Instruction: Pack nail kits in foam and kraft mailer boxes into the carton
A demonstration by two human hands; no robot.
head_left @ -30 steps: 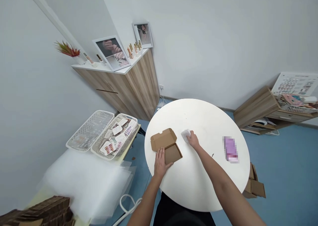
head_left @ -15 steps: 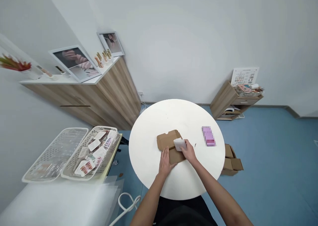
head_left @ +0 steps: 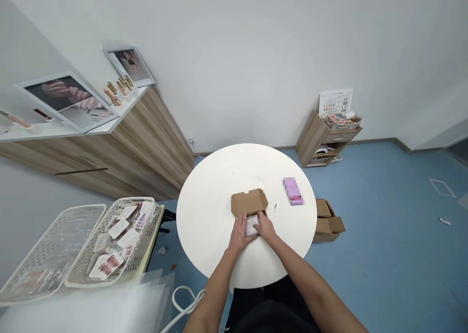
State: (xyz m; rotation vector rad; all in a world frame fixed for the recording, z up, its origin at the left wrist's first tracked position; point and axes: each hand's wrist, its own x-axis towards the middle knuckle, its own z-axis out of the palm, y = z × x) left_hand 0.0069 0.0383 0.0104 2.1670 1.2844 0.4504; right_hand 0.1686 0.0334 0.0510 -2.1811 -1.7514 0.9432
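Note:
On the round white table lies a small brown cardboard box [head_left: 248, 202], its lid flap folded back away from me. A flat whitish packet [head_left: 251, 225] sits in the box's near half, between my hands. My left hand [head_left: 239, 233] grips the box's left side, fingers pointing forward and thumb along the near edge. Over the right end of the packet, my right hand [head_left: 266, 227] is curled, its thumb on top and its fingers by the box's right wall. The hands cover much of the box's sides.
Right of the box on the round table [head_left: 204, 191] lies a pixelated purple item [head_left: 293, 191]. Open brown cartons [head_left: 327, 223] stand on the floor to the right. At left, a white basket [head_left: 78, 274] holds nail-design cards. A wooden cabinet [head_left: 153, 143] stands behind it.
The packet has gone from my raised right hand down into the box. My right hand moved left and nearer, and the left hand stays at the box's left side. The view has shifted right.

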